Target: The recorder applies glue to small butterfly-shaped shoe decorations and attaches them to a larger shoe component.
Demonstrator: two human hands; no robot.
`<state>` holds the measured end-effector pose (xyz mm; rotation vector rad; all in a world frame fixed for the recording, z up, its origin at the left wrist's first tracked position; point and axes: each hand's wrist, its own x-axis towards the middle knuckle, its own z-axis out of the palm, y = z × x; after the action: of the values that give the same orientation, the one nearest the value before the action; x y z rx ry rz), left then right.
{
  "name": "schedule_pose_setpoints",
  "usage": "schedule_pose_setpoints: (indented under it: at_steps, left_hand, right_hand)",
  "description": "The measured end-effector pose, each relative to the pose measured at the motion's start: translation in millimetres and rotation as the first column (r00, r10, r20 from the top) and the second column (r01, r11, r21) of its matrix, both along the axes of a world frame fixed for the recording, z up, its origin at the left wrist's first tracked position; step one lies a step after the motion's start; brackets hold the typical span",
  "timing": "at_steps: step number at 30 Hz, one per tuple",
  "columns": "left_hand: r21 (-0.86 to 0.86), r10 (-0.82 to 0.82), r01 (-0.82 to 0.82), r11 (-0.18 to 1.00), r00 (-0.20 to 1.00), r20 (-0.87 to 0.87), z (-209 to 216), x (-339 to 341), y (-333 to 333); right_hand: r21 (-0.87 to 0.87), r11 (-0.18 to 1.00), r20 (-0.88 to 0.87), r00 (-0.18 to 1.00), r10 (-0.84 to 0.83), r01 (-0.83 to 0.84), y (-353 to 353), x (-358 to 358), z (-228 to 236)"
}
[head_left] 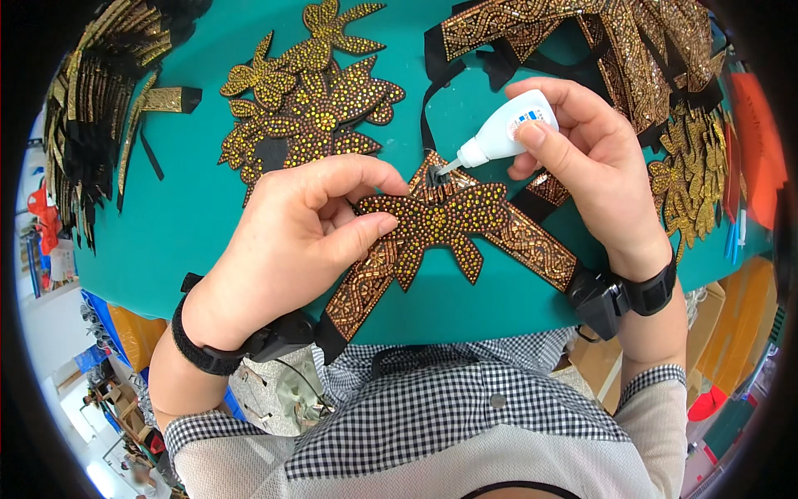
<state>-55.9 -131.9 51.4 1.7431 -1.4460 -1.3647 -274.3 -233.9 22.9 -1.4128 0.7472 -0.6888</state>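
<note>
1. Your left hand (303,224) pinches one bow (436,218) by its left wing, thumb opposite forefinger.
2. Your right hand (603,158) grips one white bottle (503,133), nozzle at the peak of one beaded band (532,246).
3. Bow and band are by the tabletop (195,200) edge nearest you; one bow pile (320,104) sits toward the far edge.

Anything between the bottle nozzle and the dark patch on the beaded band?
Nothing visible. The nozzle of the white bottle in the right hand points straight at the dark patch. The bow in the left hand covers part of the beaded band just below.
</note>
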Motion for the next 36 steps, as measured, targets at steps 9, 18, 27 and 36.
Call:
schedule_pose_setpoints:
  at_steps: [9,18,27,36]
  left_hand:
    - [-0.073,-0.065,0.07,0.995,0.996,0.061,1.9,-2.7,-0.8]
    - [0.043,-0.032,0.034,0.999,0.999,-0.039,7.0,-3.0,-10.5]
    - [-0.064,0.003,0.006,0.998,0.991,0.134,-1.6,-4.1,-17.9]
    - [-0.148,0.011,0.027,0.989,0.968,0.249,-4.5,-1.8,-19.9]
  right_hand:
    - [0.031,0.999,0.022,0.999,-0.025,0.024,-0.5,-1.3,0.0]
    - [0.036,0.999,0.038,0.999,-0.016,0.015,-1.2,-1.6,0.7]
    - [0.168,0.971,0.155,0.968,-0.195,0.168,-2.8,-2.7,2.5]
    - [0.172,0.974,0.16,0.971,-0.176,0.148,-3.9,-4.0,3.4]
